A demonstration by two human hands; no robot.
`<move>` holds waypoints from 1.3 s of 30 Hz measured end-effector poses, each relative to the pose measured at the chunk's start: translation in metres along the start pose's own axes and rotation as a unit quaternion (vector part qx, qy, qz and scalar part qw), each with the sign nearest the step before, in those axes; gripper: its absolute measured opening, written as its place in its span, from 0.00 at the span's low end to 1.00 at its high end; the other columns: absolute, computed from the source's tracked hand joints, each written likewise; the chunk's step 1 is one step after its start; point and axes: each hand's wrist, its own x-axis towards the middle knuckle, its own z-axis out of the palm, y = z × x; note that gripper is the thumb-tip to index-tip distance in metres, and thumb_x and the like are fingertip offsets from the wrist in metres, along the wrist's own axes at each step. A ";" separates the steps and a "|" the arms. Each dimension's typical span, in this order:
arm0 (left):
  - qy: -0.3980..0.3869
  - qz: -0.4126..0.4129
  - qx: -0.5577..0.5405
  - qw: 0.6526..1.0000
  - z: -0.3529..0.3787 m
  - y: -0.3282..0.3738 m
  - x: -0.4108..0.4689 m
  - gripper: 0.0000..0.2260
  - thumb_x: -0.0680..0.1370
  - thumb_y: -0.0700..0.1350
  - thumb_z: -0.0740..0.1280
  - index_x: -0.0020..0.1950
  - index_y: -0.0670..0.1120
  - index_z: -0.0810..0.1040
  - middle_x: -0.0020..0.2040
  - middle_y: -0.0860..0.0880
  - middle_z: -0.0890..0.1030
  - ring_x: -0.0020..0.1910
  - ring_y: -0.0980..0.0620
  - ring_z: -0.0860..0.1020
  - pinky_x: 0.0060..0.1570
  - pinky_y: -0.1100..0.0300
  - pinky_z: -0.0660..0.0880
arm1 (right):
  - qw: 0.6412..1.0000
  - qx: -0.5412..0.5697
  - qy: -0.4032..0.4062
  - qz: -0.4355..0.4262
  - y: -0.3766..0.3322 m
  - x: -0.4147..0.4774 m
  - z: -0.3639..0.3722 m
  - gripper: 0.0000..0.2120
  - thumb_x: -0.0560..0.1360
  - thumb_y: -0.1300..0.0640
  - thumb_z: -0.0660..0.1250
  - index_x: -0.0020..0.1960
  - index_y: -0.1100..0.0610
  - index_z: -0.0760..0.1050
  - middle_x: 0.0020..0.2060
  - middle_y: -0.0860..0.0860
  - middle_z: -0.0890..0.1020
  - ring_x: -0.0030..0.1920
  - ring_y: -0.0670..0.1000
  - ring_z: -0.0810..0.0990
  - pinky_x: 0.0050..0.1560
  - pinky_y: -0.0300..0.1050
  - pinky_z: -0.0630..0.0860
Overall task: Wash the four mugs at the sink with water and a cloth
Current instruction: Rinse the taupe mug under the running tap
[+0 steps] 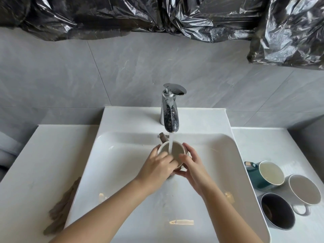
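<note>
A pale mug (177,149) is held over the white sink basin (122,172), right under the chrome tap (170,111), and running water (170,142) pours into it. My left hand (157,165) grips its left side with fingers reaching over the rim. My right hand (189,163) curls round its right side, thumb on the rim. Three more mugs stand on the counter at the right: a teal mug (264,174), a grey-white mug (304,189) and a dark mug (277,211). A brownish cloth (61,204) lies on the left counter at the sink's edge.
The white counter (35,163) runs on both sides of the basin. Grey tiles cover the wall (87,76) behind, with black plastic sheeting (157,14) hung above. The mug's handle (163,137) points toward the back of the basin.
</note>
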 end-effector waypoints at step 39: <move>-0.186 0.036 0.061 0.980 0.003 -0.021 0.007 0.17 0.70 0.37 0.66 0.56 0.50 0.78 0.59 0.49 0.79 0.63 0.46 0.74 0.46 0.56 0.75 | 0.983 -0.181 0.001 0.006 -0.008 0.010 0.003 0.41 0.66 0.46 0.68 0.78 0.50 0.61 0.59 0.52 0.79 0.54 0.51 0.82 0.50 0.50 0.84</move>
